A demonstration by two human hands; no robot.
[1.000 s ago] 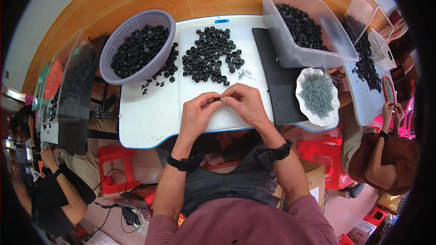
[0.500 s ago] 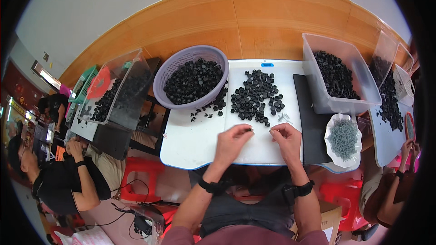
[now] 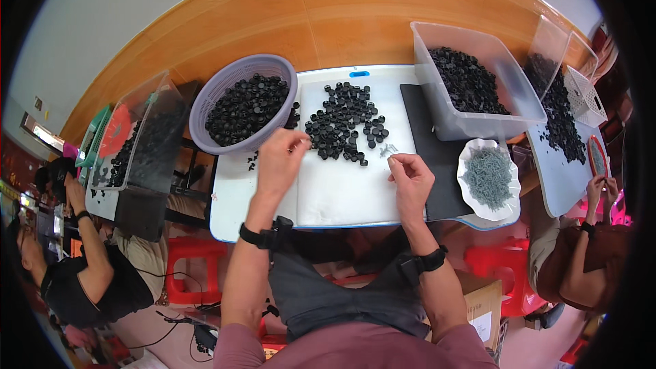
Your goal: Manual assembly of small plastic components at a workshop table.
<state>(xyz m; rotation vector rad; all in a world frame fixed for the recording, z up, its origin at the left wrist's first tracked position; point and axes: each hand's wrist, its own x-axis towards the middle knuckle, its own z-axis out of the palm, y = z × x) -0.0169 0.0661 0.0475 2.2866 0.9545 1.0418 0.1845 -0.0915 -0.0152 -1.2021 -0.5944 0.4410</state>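
Note:
My left hand [image 3: 279,158] reaches up toward the rim of a lilac basket [image 3: 219,89] full of small black caps; its fingers are pinched together at the basket's edge, and what they hold I cannot tell. My right hand [image 3: 410,176] rests over the white tabletop [image 3: 342,191], fingers curled as if pinching something small and hidden. A loose pile of black caps [image 3: 345,123] lies on the table between the hands. A few small grey metal pieces [image 3: 387,150] lie just above my right hand.
A clear tub of black caps [image 3: 471,82] stands at the right on a black mat [image 3: 437,164]. A white dish of grey screws [image 3: 488,178] sits below it. Other people work at both sides, with more bins of caps. Red stools stand under the table.
My hands were together near the table's front edge. They have moved apart: the left has gone up to the lilac basket, the right has stayed low at the right. The camera view shifted.

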